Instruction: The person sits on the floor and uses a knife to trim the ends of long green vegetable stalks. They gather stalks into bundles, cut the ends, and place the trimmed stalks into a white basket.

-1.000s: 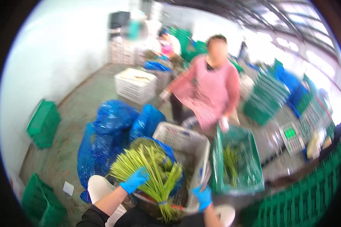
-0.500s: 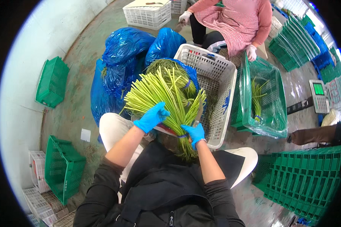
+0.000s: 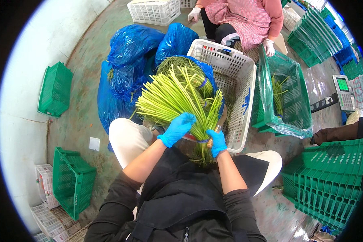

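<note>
A large bunch of garlic scapes (image 3: 165, 99) fans out toward the far left in front of me, its pale green stems loose at the top. A purple band (image 3: 202, 141) ties it near the thin lower ends. My right hand (image 3: 217, 142), in a blue glove, is closed around the bunch beside the band. A wooden handle (image 3: 218, 129) also shows in that hand; its blade cannot be made out. Against the left side of the stems, my blue-gloved left hand (image 3: 177, 130) has its fingers curled together, gripping there. Some fingertips are hidden.
Beyond the bunch lie more banded scapes (image 3: 189, 74) and blue plastic bags (image 3: 135, 44). A white crate (image 3: 246, 117) stands at right, then a lined green crate (image 3: 264, 121) and a scale display (image 3: 343, 84). A white-gloved person (image 3: 246, 16) sits opposite. Green crates (image 3: 326, 177) are stacked right.
My left hand has moved right, closer to the banded part, and its fingers have drawn in against the stems. My right hand still grips the bunch; the view has shifted slightly.
</note>
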Demonstrator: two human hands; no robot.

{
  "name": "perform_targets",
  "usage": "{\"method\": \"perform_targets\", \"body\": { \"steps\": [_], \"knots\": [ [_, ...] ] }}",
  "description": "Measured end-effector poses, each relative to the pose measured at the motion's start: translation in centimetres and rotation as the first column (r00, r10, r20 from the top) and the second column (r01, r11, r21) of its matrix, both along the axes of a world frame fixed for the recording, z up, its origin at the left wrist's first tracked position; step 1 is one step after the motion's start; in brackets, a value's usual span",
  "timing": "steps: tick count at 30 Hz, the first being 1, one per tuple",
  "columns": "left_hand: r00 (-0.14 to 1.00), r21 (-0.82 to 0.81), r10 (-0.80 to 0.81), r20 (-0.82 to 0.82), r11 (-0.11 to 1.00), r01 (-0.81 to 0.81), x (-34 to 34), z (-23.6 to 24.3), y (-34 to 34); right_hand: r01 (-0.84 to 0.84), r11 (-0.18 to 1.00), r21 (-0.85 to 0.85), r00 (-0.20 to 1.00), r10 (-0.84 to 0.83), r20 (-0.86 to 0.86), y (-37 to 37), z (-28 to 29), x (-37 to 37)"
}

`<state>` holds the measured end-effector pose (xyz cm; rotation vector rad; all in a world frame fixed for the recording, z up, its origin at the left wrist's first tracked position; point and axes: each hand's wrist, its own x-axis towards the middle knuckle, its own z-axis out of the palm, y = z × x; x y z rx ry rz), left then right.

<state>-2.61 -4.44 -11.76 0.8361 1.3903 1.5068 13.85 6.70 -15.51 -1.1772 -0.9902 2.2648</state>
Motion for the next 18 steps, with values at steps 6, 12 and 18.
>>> {"method": "perform_targets", "body": {
  "steps": [6, 12, 18],
  "knots": [
    [0.747, -0.158, -0.078, -0.660, 0.987, -0.036, 1.0, 2.5, 1.9, 0.039, 0.995, 0.097, 0.999, -0.039, -0.005, -0.3, 2.1, 0.0],
    [0.594, -0.248, -0.144, -0.791, 0.964, -0.097, 2.0, 3.9, 3.5, 0.074, 0.970, 0.230, 0.990, -0.044, -0.133, -0.3, 3.5, -0.1],
    [0.716, -0.276, -0.102, -0.691, 0.952, -0.130, 2.6, 3.8, 4.5, 0.061, 0.987, 0.147, 0.993, -0.044, -0.111, 0.5, 2.5, -0.3]
  ]
}}
